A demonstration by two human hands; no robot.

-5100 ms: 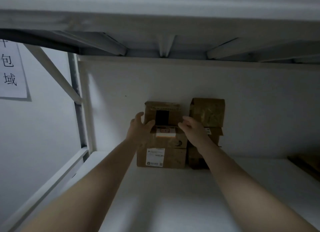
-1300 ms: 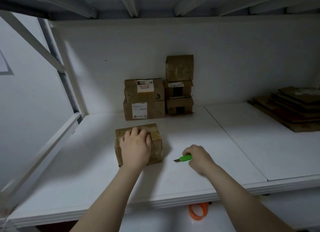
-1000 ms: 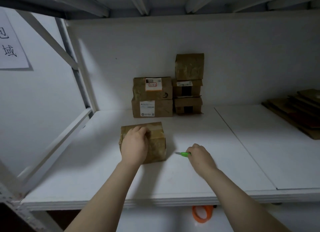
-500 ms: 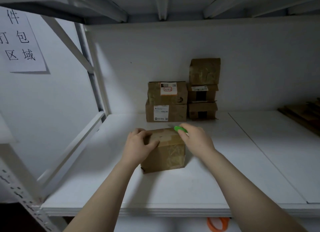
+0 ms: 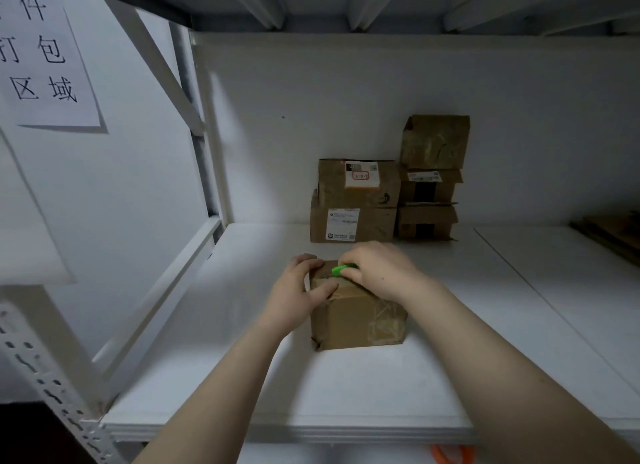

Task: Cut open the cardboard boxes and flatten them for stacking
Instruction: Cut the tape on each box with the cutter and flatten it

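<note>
A small taped cardboard box (image 5: pixel 360 320) stands on the white shelf (image 5: pixel 346 387) in front of me. My left hand (image 5: pixel 298 295) grips its left top edge, thumb on the top and fingers round the far corner. My right hand (image 5: pixel 377 271) holds a green utility knife (image 5: pixel 343 269) over the far top edge of the box. The blade is hidden behind my fingers.
Several more cardboard boxes (image 5: pixel 356 200) are stacked in two piles against the back wall. Flattened cardboard (image 5: pixel 613 235) lies at the far right of the shelf. A paper sign (image 5: pixel 45 55) hangs on the left wall beside the rack's frame (image 5: pixel 52 370).
Over the last second my right hand lifted the green knife from the shelf and brought it onto the top of the box. My left hand shifted to the box's left edge.
</note>
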